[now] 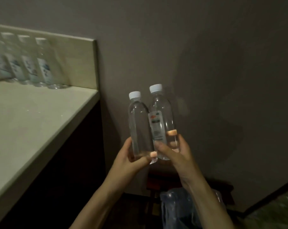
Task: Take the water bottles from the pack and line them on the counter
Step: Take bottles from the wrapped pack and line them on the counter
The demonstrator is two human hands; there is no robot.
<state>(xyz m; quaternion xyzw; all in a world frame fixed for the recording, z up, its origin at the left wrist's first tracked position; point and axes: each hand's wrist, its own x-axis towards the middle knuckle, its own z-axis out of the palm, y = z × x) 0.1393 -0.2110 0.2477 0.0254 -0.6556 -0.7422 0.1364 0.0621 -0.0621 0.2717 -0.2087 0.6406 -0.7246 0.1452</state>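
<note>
In the middle of the frame, two hands hold up two clear water bottles side by side in front of a grey wall point(206, 55). The left hand point(131, 161) is wrapped around the bottom of the left bottle point(139, 123), with the thumb across the front near its base. The right hand point(174, 154) is curled around the lower part of the right bottle point(161, 119), and its fingertips point(172, 132) show through the clear plastic. Both bottles stand almost straight up, touch each other, and have white caps. Both look full of water. The right bottle has a label facing the camera. At the upper left of the frame, a row of bottles point(24, 60) stands on the pale worktop point(32, 121), right against its raised back edge. They are blurry, so the count is hard to tell. At the bottom of the frame, under the right arm, sits the crinkly plastic pack point(173, 210) on something dark; what is inside it cannot be seen.
</note>
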